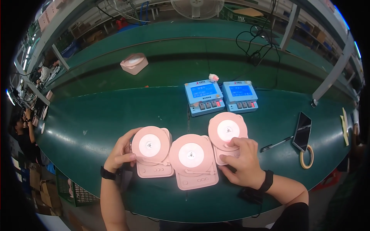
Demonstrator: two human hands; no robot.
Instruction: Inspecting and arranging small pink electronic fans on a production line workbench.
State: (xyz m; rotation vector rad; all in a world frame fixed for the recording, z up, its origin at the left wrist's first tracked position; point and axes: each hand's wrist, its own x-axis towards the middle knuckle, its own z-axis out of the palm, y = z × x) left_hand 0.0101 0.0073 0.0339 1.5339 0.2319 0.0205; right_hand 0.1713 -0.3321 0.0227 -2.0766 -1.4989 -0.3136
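Three pink turntable-shaped units in a row on the green worktop (pixel 88 123), and there's a hand at either end of the line! The left hand (pixel 122 155) curls round the outer edge of the left unit (pixel 152 154), thumb at its side, fingers tucked partly out of sight; whether that's a firm grip, I cannot tell. Over to the right hand (pixel 244 161): it's on the right unit (pixel 228 133), index finger bent down near the lower edge of the white disc, thumb apart from it, lower, over the front panel. Pinching or just touching? Can't call it from this angle.

And between the hands sits the middle unit (pixel 195 165), touched by neither, lying nearest the person, with the other two close on each side. Beyond the row, two blue boxes (pixel 204 98) with lit screens stand side by side. Out to the right of the right hand lie a pen (pixel 276 143), a dark phone (pixel 302 131) and a roll of tape (pixel 307 157).
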